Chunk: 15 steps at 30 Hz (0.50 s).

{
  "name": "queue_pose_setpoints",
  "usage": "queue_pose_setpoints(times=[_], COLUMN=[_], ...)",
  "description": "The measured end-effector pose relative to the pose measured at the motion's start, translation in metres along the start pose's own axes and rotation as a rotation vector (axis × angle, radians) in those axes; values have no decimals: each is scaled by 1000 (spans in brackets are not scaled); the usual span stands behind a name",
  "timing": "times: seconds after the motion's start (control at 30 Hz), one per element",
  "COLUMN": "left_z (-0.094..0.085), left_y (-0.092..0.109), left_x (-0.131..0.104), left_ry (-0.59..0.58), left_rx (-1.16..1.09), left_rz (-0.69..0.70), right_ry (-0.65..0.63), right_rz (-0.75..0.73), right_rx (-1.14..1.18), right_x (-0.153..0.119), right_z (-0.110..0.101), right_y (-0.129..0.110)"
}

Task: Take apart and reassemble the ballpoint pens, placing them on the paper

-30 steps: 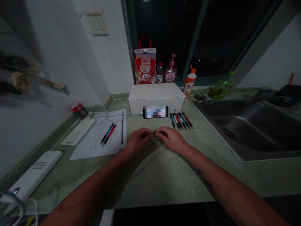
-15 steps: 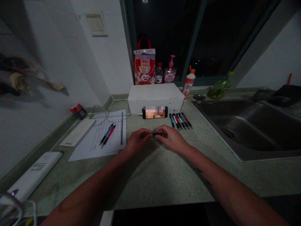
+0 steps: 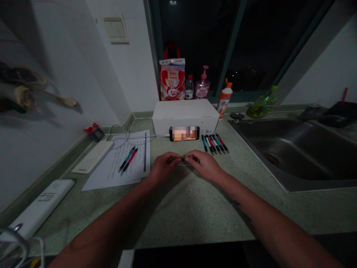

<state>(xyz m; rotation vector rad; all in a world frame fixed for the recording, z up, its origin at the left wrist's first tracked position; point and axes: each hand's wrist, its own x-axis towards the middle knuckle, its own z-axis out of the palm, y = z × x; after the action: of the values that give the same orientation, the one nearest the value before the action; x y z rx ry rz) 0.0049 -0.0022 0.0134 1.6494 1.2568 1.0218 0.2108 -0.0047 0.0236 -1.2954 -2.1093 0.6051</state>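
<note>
My left hand [image 3: 166, 165] and my right hand [image 3: 205, 163] meet over the counter, fingertips pinched. Between them shows a slim dark pen part [image 3: 183, 159], mostly covered by the fingers. Both hands grip it, one at each end. Just beneath the hands a thin pale line [image 3: 182, 165] shows on the counter; what it is I cannot make out. Right of the phone [image 3: 184, 134] lies a row of several pens [image 3: 214, 143] in blue, red, white and black. A blue pen [image 3: 126, 158] and a red pen [image 3: 129, 161] rest on printed paper [image 3: 111, 175] at the left.
Behind the phone stands a white box [image 3: 184, 111], with a red bag [image 3: 172, 80] and bottles at the window. A steel sink [image 3: 301, 149] is set in the counter [image 3: 192, 212] at right. A white power bank-like slab [image 3: 93, 158] and cables [image 3: 128, 130] lie left.
My right fingers have shifted slightly along the dark pen part, so less of it shows between the hands. My left hand keeps its pinch. The camera view has moved slightly.
</note>
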Motion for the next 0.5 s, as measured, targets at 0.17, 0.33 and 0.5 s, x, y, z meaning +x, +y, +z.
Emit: queue_pose_setpoints(times=[0.17, 0.33, 0.5], left_z=[0, -1, 0], left_y=[2, 2, 3], left_x=[0, -1, -1], left_ry=[18, 13, 2], left_rx=[7, 18, 15], left_rz=[-19, -18, -28], right_ry=[5, 6, 0], right_rz=[-5, -13, -24], right_rx=[-13, -11, -4], right_x=[0, 0, -1], right_z=[1, 1, 0], right_y=[2, 1, 0])
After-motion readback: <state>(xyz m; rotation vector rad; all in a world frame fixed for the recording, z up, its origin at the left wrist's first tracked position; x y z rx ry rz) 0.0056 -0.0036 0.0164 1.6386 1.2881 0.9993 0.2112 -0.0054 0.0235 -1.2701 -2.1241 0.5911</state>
